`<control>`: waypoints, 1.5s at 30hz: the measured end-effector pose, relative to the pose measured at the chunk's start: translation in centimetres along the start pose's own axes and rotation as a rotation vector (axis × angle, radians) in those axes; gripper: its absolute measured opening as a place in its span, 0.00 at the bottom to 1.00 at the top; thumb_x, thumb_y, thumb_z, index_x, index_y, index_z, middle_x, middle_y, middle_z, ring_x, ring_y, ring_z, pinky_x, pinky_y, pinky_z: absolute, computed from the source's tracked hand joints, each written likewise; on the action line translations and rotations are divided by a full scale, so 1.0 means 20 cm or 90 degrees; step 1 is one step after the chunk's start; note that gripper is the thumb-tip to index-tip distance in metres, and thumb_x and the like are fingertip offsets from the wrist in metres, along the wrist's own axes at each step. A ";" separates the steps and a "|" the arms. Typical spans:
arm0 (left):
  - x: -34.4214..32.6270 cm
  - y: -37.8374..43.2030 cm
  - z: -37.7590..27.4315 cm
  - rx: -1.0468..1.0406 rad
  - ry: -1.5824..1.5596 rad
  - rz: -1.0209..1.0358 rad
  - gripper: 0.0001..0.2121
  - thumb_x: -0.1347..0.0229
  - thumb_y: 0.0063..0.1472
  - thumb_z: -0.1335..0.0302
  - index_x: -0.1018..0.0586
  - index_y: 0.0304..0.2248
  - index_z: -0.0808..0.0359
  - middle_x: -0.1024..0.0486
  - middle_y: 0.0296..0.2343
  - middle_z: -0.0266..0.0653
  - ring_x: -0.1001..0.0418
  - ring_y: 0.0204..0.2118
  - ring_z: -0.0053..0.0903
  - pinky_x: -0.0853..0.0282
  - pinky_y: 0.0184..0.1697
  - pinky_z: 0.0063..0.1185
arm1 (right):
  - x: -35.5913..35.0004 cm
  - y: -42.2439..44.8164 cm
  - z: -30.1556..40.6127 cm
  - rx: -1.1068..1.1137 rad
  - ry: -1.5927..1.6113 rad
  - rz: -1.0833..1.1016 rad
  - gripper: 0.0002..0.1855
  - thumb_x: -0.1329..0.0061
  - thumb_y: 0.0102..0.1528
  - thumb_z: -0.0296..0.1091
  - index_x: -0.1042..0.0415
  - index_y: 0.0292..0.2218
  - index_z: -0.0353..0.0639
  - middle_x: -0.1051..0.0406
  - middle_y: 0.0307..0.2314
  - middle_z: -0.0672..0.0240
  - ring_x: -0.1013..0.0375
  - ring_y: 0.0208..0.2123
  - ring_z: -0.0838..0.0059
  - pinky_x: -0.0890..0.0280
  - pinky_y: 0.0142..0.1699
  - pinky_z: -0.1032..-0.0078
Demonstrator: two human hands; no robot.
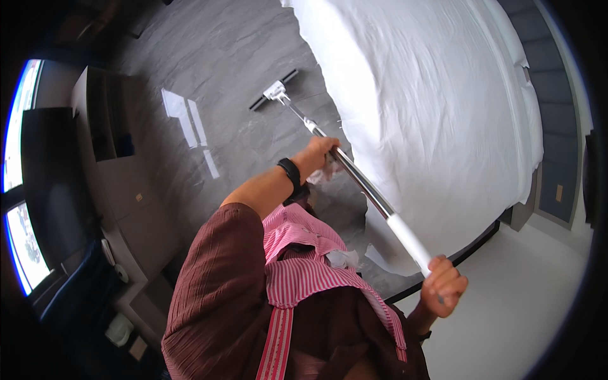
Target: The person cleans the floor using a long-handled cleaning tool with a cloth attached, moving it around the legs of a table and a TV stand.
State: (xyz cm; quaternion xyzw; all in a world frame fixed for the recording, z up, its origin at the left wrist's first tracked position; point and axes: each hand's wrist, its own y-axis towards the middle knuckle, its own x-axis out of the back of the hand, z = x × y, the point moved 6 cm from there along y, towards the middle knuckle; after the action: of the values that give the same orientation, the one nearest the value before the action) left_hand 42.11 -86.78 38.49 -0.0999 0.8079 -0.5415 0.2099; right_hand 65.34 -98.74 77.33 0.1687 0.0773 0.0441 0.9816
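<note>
A sponge mop with a metal pole slants across the view, its white head and dark bar resting on the grey marbled floor. My left hand is closed around the pole's lower part, a black band on that wrist. At the upper end, my right hand grips the white handle. Beneath the pole, a pink-and-white striped apron covers part of my dark red clothing. A pale, crumpled thing shows behind my left hand; what it is cannot be told.
To the right stands a bed with a white sheet hanging towards the floor, backed by a dark padded headboard. Along the left are a wooden cabinet, a dark television and windows. A white wall lies at the lower right.
</note>
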 end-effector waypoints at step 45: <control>0.07 -0.29 1.51 -0.172 0.413 0.067 0.10 0.47 0.49 0.66 0.20 0.27 0.62 0.22 0.25 0.46 0.23 0.29 0.36 0.28 0.33 0.27 | 0.83 -1.17 0.49 -0.168 0.020 -0.409 0.11 0.68 0.53 0.30 0.50 0.20 0.50 0.52 0.08 0.76 0.53 0.13 0.82 0.49 0.30 0.77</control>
State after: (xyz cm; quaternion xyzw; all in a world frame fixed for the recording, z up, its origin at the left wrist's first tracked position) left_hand 53.92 -114.79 33.64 0.0926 0.9008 -0.4218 -0.0451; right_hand 84.82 -121.95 76.32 0.0068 0.1351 -0.2547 0.9575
